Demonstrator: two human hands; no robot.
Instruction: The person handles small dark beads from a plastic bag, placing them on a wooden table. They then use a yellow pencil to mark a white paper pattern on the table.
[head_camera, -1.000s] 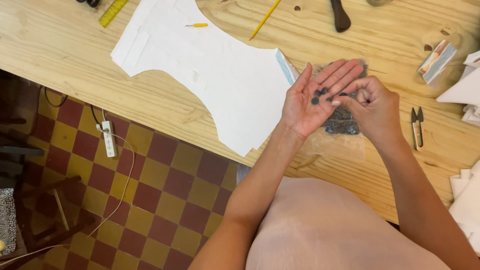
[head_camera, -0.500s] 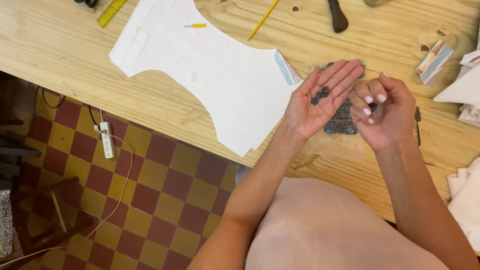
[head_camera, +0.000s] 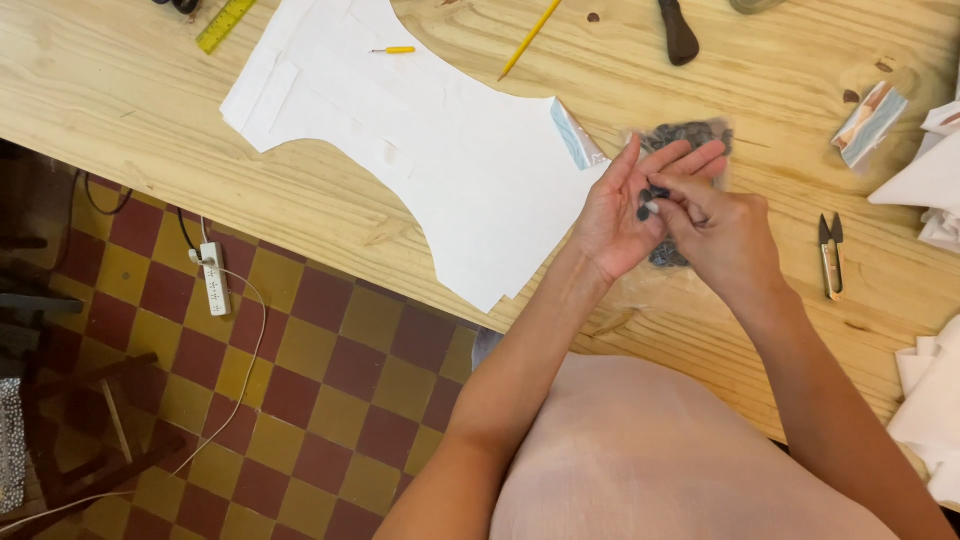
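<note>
My left hand (head_camera: 622, 218) lies palm up over the wooden table (head_camera: 120, 110), with a few small dark buttons (head_camera: 646, 208) resting in it. Over that palm my right hand (head_camera: 722, 238) pinches its thumb and fingertips on one of those buttons. Under both hands lies a clear plastic bag of dark buttons (head_camera: 690, 134), partly hidden by the fingers. A white cut fabric piece (head_camera: 400, 130) is spread flat just left of my hands.
Thread snips (head_camera: 830, 256) lie right of my right hand, and a small packet (head_camera: 868, 112) beyond them. Yellow pencil (head_camera: 530, 38), dark tool handle (head_camera: 678, 30) and yellow ruler (head_camera: 225, 22) sit at the far edge. White cloth (head_camera: 930, 180) is piled right. A power strip (head_camera: 213, 278) lies on the tiled floor.
Half a second ago my right hand was lifted off to the right of the palm; now it is back on the left palm, fingertips on the buttons. The left hand stayed put.
</note>
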